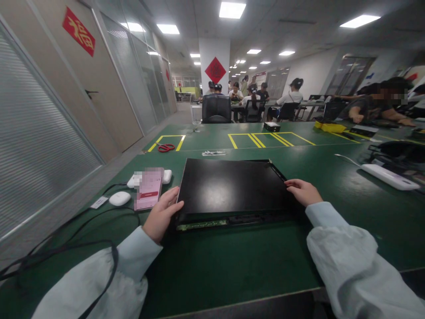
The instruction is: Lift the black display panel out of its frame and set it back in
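Observation:
A flat black display panel (pixel 232 188) lies on the green table (pixel 232 261) in front of me, with a strip of green circuit board showing along its near edge. My left hand (pixel 161 217) grips the panel's near left corner, fingers curled over the edge. My right hand (pixel 303 191) holds its right edge, fingers bent onto the rim. Both arms are in pale blue sleeves.
A pink phone (pixel 148 189), two white devices (pixel 120 198) and black cables (pixel 66 246) lie to the left. Red scissors (pixel 165 147) sit farther back. A white power strip (pixel 388 176) lies at the right. People sit at tables beyond, and a black chair (pixel 216 109) stands at the table's far side.

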Demonstrator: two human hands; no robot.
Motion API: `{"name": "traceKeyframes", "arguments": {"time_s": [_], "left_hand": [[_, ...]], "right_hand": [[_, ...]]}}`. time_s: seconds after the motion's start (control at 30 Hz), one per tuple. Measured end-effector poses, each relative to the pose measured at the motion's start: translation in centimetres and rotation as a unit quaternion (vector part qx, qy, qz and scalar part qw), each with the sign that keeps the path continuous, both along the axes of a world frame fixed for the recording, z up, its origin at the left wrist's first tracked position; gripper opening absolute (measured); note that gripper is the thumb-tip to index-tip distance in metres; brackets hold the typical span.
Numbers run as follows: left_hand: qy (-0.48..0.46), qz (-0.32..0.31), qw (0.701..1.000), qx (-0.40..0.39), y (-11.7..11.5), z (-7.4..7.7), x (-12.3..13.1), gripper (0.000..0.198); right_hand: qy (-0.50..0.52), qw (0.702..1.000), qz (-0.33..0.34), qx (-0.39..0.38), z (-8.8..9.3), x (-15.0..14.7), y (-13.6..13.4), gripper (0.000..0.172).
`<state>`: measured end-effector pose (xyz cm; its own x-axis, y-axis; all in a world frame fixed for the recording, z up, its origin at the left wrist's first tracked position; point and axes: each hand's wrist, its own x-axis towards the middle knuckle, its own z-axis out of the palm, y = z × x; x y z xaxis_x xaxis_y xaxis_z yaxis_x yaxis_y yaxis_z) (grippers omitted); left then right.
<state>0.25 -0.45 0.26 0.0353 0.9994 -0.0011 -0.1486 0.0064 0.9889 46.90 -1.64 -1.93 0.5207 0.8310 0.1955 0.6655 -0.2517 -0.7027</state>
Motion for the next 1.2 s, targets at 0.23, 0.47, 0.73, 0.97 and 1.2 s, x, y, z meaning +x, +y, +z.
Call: {"name": "traceKeyframes", "arguments": {"time_s": [0.23, 0.47, 0.73, 0.97, 1.2], "left_hand": [[0.118, 0.021, 0.992, 0.041, 0.8, -1.1, -1.0, 0.038], [0.12, 0.01, 0.993, 0.012, 1.4, -2.0, -1.3, 0.041], [0.248, -0.004, 0.967, 0.048, 2.0, -2.9, -2.1, 0.044], [0.384, -0.032, 0.919, 0.078, 2.1, -3.0, -2.5, 0.055], [0.414, -0.042, 0.906, 0.076, 2.0, -2.5, -2.3, 0.057]], "right_hand": [[0.002, 1.0, -0.005, -0.005, 0.0, -0.1, -0.1, 0.021], [-0.011, 1.0, -0.013, -0.017, 0.5, -0.3, -0.2, 0.02], [-0.02, 0.999, -0.014, -0.031, 0.7, -0.4, -0.2, 0.024], [-0.02, 0.999, -0.014, -0.042, 0.8, -0.5, -0.3, 0.025], [-0.021, 0.999, -0.007, -0.039, 0.6, -0.2, -0.2, 0.025]]}}
